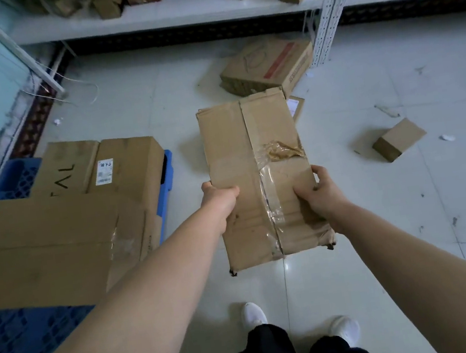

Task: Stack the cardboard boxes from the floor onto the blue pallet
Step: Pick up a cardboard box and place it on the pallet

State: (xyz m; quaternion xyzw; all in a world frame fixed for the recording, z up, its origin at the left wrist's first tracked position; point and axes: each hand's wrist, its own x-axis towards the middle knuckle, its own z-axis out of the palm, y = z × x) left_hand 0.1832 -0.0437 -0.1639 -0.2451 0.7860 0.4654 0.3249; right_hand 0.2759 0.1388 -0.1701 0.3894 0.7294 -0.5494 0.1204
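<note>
Pale glossy tiled floor (368,232), bordered at the far side by white metal shelving (202,11) loaded with small brown cartons. At centre: long flat brown cardboard box (252,155), sealed lengthwise with wrinkled clear tape, held clear of the floor, long axis running near to far. On its near left edge: left hand (219,197), clamped, thumb on the top face, fingers hidden beneath. On its near right edge: right hand (316,191), clamped, thumb on the top face, fingers curled round the side. At left: blue plastic grid pallet (16,350), carrying two large brown boxes, touching; plain near box (41,248) with a tape patch, lettered far box (98,162) with a white label. Held box positioned right of the pallet, apart from it and its load. Far on the floor, beside a shelving upright: brown carton with red stripe (267,63). At right on the floor, well apart: small brown carton (398,139). At the near edge: white shoes (254,314) below dark trouser legs.
</note>
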